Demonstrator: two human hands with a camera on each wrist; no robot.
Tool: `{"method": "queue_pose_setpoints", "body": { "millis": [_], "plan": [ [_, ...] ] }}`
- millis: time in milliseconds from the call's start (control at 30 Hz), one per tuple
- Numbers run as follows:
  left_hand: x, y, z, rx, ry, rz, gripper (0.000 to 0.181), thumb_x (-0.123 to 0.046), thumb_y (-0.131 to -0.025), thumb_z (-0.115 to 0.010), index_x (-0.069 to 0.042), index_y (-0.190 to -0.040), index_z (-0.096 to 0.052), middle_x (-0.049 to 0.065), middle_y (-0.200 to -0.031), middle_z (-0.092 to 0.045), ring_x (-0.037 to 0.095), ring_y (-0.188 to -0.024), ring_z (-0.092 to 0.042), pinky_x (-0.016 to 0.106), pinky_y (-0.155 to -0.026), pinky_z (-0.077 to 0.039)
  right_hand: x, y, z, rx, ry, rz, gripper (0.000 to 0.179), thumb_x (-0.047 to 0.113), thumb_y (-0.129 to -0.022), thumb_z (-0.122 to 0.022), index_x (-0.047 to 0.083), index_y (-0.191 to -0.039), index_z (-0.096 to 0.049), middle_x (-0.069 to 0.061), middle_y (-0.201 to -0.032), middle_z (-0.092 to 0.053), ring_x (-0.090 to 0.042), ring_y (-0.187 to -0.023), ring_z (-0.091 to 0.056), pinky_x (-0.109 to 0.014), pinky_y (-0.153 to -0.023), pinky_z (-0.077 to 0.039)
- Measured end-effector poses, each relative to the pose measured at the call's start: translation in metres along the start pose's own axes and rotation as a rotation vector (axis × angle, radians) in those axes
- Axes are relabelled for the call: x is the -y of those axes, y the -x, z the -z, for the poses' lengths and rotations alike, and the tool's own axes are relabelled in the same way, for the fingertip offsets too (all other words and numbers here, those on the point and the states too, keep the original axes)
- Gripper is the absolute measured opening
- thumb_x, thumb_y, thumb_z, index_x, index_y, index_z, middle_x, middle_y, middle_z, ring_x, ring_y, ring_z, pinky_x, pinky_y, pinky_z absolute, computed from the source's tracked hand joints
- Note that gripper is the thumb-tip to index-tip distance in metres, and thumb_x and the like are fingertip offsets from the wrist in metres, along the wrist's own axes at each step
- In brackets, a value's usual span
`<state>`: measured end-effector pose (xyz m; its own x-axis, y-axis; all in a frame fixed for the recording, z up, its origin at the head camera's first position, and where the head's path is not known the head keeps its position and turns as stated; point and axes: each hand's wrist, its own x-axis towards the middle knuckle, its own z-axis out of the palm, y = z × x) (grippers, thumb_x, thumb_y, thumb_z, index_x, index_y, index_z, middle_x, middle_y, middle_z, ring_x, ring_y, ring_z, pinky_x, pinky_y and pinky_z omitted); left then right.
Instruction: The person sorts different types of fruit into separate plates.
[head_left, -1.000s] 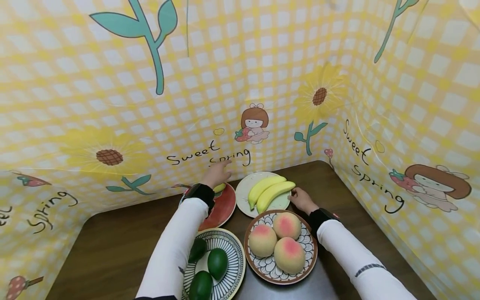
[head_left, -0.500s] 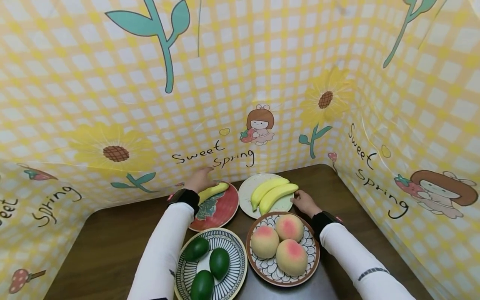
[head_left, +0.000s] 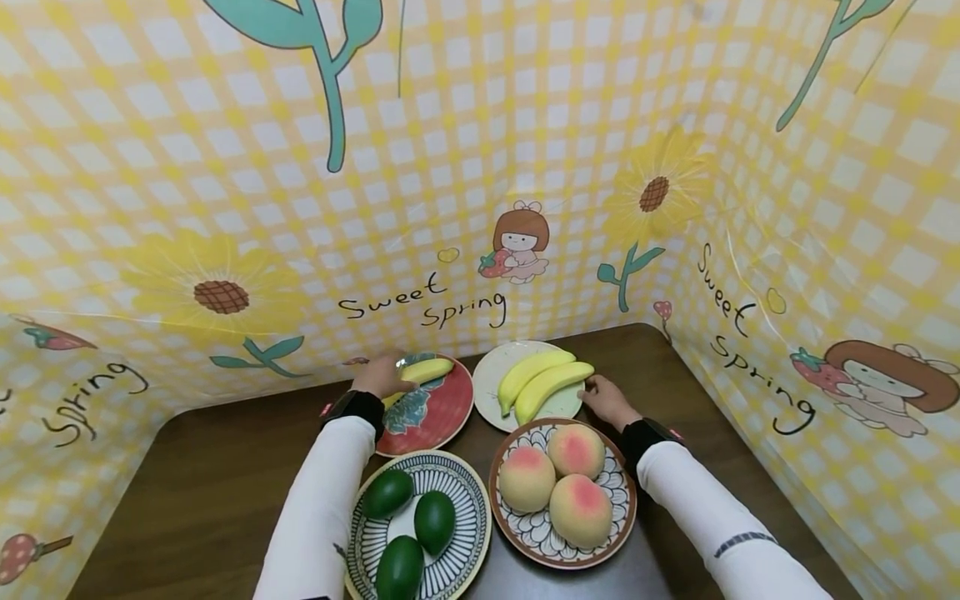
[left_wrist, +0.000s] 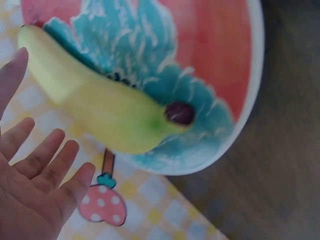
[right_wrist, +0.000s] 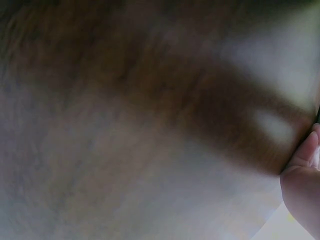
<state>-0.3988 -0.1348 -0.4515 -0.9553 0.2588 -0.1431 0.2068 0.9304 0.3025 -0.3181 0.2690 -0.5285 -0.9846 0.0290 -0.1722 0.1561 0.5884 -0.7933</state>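
A single yellow banana lies on the red plate with a blue-green leaf pattern. My left hand is at the plate's left side; the left wrist view shows its fingers spread and nearly straight beside the banana, the thumb close to one end. Two more bananas lie side by side on the pale plate. At that plate's right rim rests my right hand, fingertips bent near a banana end; I cannot tell whether they pinch the rim.
In front are a striped plate with three dark green avocado-like fruits and a brown-rimmed plate with three peaches. The plates stand close together on a brown table, enclosed by a yellow checked cloth.
My left hand has moved left and toward me, off the top of the banana, uncovering more of it and the red plate. The right hand has stayed at the pale plate's rim.
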Motion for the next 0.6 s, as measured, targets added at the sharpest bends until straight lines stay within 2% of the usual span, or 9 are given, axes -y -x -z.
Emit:
{"method": "queue_pose_setpoints", "body": {
  "millis": [200,400,600],
  "plan": [
    [-0.001,-0.001,-0.012,0.007,-0.023,0.046,0.072,-0.026,-0.089,-0.08,0.003,-0.147,-0.05,0.028,-0.142,-0.059,0.044,-0.123,-0.061,0.056,-0.103,-0.05,0.0,0.001,0.0,-0.003,0.002,-0.008,0.045,0.013,-0.103,-0.052,-0.018,-0.135,-0.046,-0.024,-0.102,-0.056,-0.033,-0.094,-0.055,-0.041,-0.084,-0.046],
    [0.003,-0.005,-0.019,-0.015,-0.045,0.032,0.058,-0.02,-0.086,-0.082,0.005,-0.133,-0.06,0.025,-0.122,-0.069,0.038,-0.103,-0.066,0.052,-0.092,-0.052,0.0,0.001,-0.001,-0.005,0.003,-0.002,0.043,0.013,-0.103,-0.053,-0.017,-0.133,-0.047,-0.021,-0.098,-0.054,-0.031,-0.09,-0.053,-0.038,-0.082,-0.044],
    [0.006,-0.01,-0.027,-0.008,-0.039,0.059,0.051,-0.016,-0.086,-0.081,0.003,-0.128,-0.061,0.024,-0.12,-0.069,0.037,-0.105,-0.065,0.053,-0.094,-0.051,0.0,-0.001,0.0,-0.001,-0.004,-0.008,0.042,0.013,-0.104,-0.052,-0.017,-0.134,-0.046,-0.019,-0.096,-0.053,-0.029,-0.087,-0.052,-0.035,-0.079,-0.042]
  ]
}}
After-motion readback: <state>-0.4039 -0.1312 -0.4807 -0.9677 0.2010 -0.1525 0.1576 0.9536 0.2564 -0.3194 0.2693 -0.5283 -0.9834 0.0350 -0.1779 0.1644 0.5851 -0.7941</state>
